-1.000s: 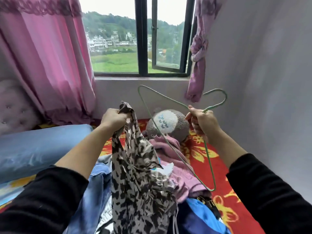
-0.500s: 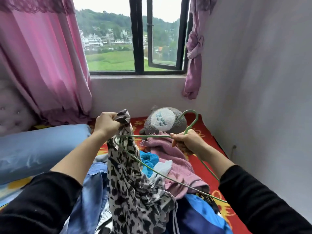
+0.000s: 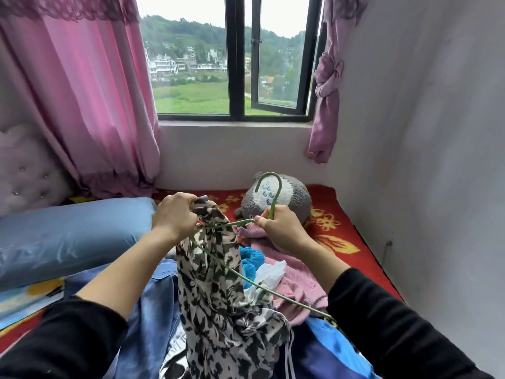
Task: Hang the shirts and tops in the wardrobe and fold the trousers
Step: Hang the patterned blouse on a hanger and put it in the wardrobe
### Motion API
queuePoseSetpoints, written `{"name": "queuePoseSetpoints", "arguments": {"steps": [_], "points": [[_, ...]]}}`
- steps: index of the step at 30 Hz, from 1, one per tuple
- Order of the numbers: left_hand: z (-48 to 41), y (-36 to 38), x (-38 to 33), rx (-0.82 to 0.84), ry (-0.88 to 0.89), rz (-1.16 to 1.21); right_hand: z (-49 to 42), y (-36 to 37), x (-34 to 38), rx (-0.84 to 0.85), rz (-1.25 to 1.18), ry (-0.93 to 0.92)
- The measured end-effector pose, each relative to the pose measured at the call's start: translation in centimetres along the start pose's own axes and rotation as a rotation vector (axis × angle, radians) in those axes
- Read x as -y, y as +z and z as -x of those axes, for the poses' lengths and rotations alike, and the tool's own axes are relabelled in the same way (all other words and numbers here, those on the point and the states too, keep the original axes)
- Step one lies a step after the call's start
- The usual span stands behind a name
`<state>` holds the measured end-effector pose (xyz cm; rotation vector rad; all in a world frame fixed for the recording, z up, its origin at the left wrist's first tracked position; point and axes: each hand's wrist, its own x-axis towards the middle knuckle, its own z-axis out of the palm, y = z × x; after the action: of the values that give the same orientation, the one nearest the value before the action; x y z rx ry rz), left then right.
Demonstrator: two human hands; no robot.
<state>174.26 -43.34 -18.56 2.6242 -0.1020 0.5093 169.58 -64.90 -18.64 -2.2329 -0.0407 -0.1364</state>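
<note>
My left hand [image 3: 175, 217] grips the top edge of a black-and-white patterned top [image 3: 216, 291], which hangs down over a pile of clothes on the bed. My right hand [image 3: 278, 228] holds a green wire hanger [image 3: 270, 192] at the base of its hook. One end of the hanger reaches into the top's opening just below my left hand. The hanger's lower bar runs down to the right across the pile. In the pile lie a pink knit garment [image 3: 297, 277], blue denim [image 3: 155, 302] and a blue and navy garment [image 3: 328, 348].
A grey plush toy [image 3: 289, 201] lies on the red flowered bedcover [image 3: 336, 231] behind my hands. A blue pillow [image 3: 65, 236] lies at the left. Pink curtains [image 3: 90, 99] flank the window [image 3: 235, 67]. A white wall [image 3: 426, 160] stands close on the right.
My right hand has lowered the hanger from upright in the air and swung it left. Its end now sits in the top's opening by my left hand.
</note>
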Motion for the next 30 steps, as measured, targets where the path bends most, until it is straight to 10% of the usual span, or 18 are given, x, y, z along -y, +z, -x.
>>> {"name": "queuePoseSetpoints", "arguments": {"steps": [20,30], "points": [[-0.8,0.9,1.1,0.000,-0.093,0.196,-1.0,-1.5,1.4,-0.020,-0.172,-0.057],[-0.3,-0.4,-1.8,0.415,0.137,0.516,-1.0,1.2,0.1,-0.036,-0.300,-0.076]]}}
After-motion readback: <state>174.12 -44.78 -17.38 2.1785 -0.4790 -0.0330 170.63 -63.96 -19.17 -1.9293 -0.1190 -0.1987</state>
